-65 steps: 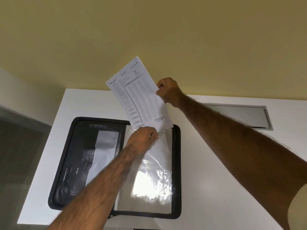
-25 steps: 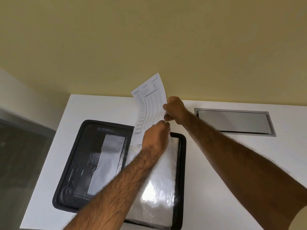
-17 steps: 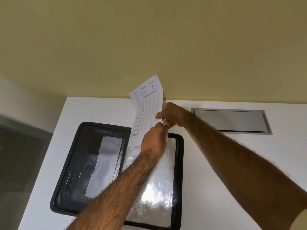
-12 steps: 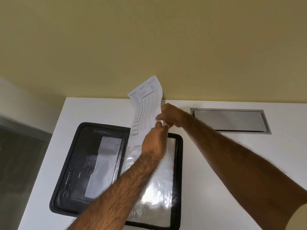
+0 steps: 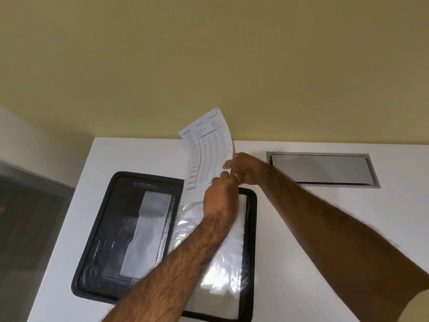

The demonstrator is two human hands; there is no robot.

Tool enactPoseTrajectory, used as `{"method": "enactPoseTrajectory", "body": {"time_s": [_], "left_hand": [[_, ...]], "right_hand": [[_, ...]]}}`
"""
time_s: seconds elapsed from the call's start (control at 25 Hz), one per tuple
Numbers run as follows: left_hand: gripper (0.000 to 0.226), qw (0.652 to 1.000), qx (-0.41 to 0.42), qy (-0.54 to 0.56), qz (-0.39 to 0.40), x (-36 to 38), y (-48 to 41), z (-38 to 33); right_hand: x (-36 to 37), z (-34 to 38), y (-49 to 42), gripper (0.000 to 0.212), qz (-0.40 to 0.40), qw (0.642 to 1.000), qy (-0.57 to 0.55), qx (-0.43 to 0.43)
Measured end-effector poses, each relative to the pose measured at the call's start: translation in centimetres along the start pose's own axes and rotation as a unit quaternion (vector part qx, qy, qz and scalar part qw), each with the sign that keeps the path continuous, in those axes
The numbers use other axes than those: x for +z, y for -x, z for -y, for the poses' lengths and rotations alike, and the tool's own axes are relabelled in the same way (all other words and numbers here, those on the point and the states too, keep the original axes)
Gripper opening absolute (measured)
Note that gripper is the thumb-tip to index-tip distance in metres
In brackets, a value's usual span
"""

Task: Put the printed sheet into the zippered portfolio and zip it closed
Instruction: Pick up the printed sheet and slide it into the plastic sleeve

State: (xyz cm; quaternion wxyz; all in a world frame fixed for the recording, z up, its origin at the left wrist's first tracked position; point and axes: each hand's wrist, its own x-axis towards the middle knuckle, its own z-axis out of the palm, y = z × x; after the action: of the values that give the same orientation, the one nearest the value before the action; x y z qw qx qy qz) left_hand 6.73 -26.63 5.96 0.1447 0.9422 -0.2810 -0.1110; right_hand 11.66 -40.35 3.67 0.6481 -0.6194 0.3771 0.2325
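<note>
The black zippered portfolio (image 5: 99, 231) lies open on the white table. Its left half shows dark pockets and a grey panel. Its right half holds glossy clear plastic sleeves (image 5: 220, 270). The printed sheet (image 5: 206, 154) stands upright and bowed over the top edge of the sleeves; whether its lower end is inside a sleeve I cannot tell. My left hand (image 5: 220, 198) pinches the sheet's lower right part. My right hand (image 5: 243, 168) grips the sheet's right edge, touching the left hand.
A recessed grey metal hatch (image 5: 321, 169) sits in the white table (image 5: 290, 228) to the right of the portfolio. A yellow wall rises behind. The table's left edge drops to a dark floor (image 5: 27, 228).
The sheet came down from high above the portfolio to its top edge and bowed. My left hand rose to pinch it beside my right hand.
</note>
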Motion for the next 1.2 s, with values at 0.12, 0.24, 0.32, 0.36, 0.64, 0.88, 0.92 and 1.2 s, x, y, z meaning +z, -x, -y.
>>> {"method": "enactPoseTrajectory", "body": {"time_s": [0.12, 0.24, 0.32, 0.36, 0.64, 0.88, 0.92, 1.2], "left_hand": [[0.028, 1.0, 0.006, -0.006, -0.001, -0.4, -0.2, 0.6], [0.034, 1.0, 0.011, -0.005, -0.008, -0.7, -0.3, 1.0], [0.035, 1.0, 0.016, -0.005, -0.012, -0.7, -0.1, 1.0], [0.034, 1.0, 0.02, -0.008, -0.011, -0.6, 0.1, 0.9], [0.034, 1.0, 0.009, -0.006, 0.023, -0.1, 1.0, 0.4], [0.041, 0.999, 0.044, -0.026, 0.002, -0.1, 1.1, 0.6], [0.038, 0.999, 0.041, -0.02, 0.004, -0.1, 1.1, 0.6], [0.027, 0.997, 0.017, 0.024, 0.066, -0.3, -1.8, 0.9]], "right_hand": [[-0.2, 0.6, 0.2, 0.045, 0.022, 0.999, 0.02, 0.015], [-0.1, 1.3, 0.5, 0.047, 0.063, 0.997, 0.038, 0.031], [-0.2, 1.6, 0.5, 0.048, 0.089, 0.995, 0.029, 0.047], [-0.4, 1.5, 0.5, 0.048, 0.105, 0.993, 0.024, 0.056], [-1.0, -0.4, 0.0, 0.053, 0.135, 0.986, 0.002, 0.099], [-0.7, -0.7, -0.5, 0.053, 0.077, 0.995, -0.027, 0.05], [-0.7, -0.6, -0.4, 0.053, 0.078, 0.995, -0.026, 0.054], [-1.7, -0.3, -0.3, 0.038, 0.103, 0.989, 0.072, 0.078]]}}
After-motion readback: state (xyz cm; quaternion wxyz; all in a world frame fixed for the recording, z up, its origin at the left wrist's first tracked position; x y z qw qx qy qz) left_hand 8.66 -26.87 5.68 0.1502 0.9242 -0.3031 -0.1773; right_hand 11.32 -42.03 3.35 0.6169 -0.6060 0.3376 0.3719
